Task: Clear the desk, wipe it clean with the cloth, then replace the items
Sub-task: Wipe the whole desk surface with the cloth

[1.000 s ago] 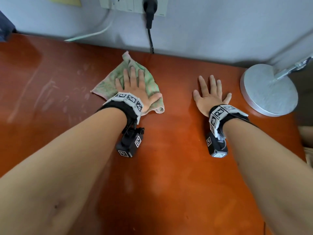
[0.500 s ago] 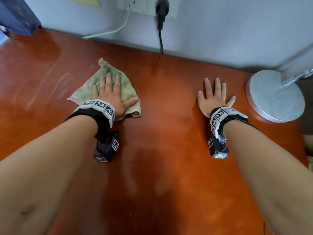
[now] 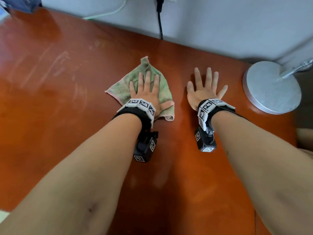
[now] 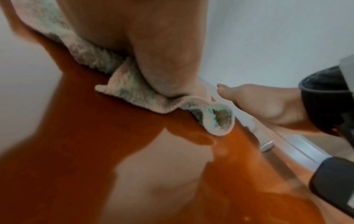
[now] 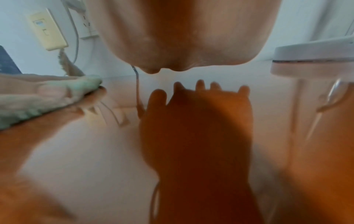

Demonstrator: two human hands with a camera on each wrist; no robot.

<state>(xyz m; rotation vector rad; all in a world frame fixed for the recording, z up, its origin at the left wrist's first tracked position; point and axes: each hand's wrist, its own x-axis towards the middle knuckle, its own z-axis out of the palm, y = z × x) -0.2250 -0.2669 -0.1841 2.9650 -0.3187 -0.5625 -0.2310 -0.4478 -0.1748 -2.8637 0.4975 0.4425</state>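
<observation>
Sliding right since half a second ago, cloth (image 3: 149,85) now near mid-desk (image 3: 50,116) | left hand (image 3: 147,94) flat, fingers straight, pressing cloth | right hand (image 3: 205,89) stays splayed, palm down on bare wood just beside cloth, near lamp base (image 3: 272,87)

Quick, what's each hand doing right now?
Left hand: open, pressing flat on the cloth.
Right hand: open, flat on the desk, holding nothing.

Pale grey wall (image 3: 220,22) carries a socket (image 5: 87,22).
</observation>
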